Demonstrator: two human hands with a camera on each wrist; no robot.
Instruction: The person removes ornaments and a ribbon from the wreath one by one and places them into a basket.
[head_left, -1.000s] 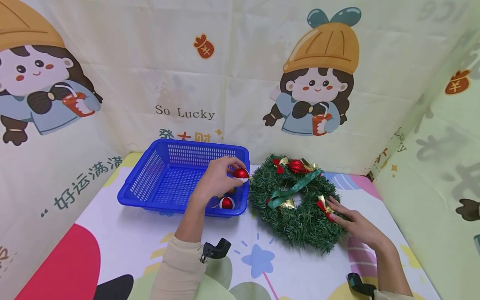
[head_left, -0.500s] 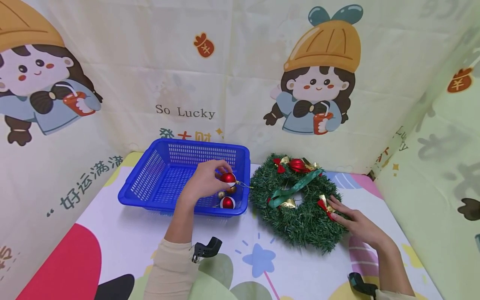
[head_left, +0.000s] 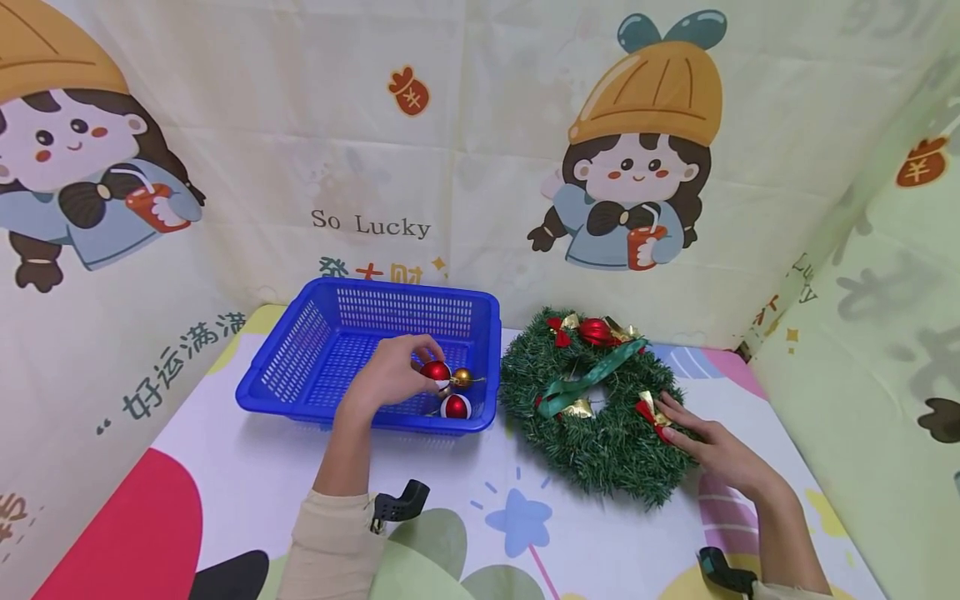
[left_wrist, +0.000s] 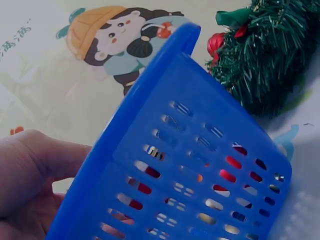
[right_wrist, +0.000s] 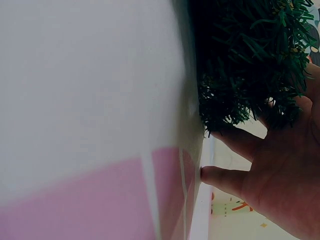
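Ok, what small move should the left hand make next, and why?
Probably lower the round red-and-white ornament slightly and release it: the left hand pinches it inside the blue plastic mesh basket, close to a shiny gold ball and a second red-and-white ball.

A cream backdrop [head_left: 487,158] with orange-hatted cartoon figures [head_left: 641,179] and "So Lucky" lettering [head_left: 371,225] rises behind a tabletop [head_left: 247,475] printed with a blue star [head_left: 517,522].

Glossy bauble [head_left: 435,371], bristly wreath [head_left: 611,450]
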